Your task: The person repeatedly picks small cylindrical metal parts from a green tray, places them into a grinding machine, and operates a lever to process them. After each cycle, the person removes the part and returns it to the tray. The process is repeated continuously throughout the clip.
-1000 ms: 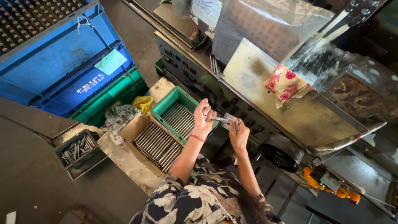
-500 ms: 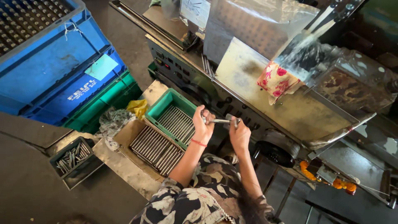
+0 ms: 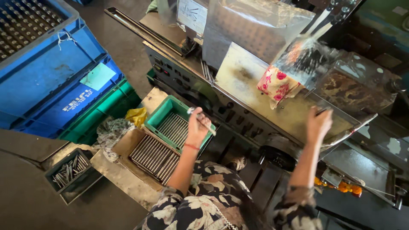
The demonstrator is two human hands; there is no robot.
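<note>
— Two hands, two jobs, as far as I can see. The left hand [image 3: 197, 127] is closed around a slim metal rod [image 3: 202, 120], fingers curled tight about its middle with both ends poking out, held just above the green tray [image 3: 154, 120].

— And the right hand [image 3: 318, 123]?

— Raised over the machine's sheet-metal table [image 3: 251, 81], near the floral cloth [image 3: 276, 84]. It is blurred; something dark and thin seems pinched at the fingertips, but I cannot tell whether the fingers are actually closed on it.

— How would that rod handle?

— Stiff and smooth, I'd judge, probably light singly but dense for its width. Bare steel could be slick if oily, so a full-fist grip around the middle, as the left hand has it, looks sound; holding near one end would let it tip.

— Where are the rest?

— More rods lie side by side in the green tray and in the brown tray [image 3: 128, 145] just beside it, close to the person's lap. A small dark bin [image 3: 68, 182] of loose metal pieces sits further left, and blue crates [image 3: 47, 81] are stacked beyond.

— Fragile?

— Hardly, though a dropped rod would likely roll.
</note>
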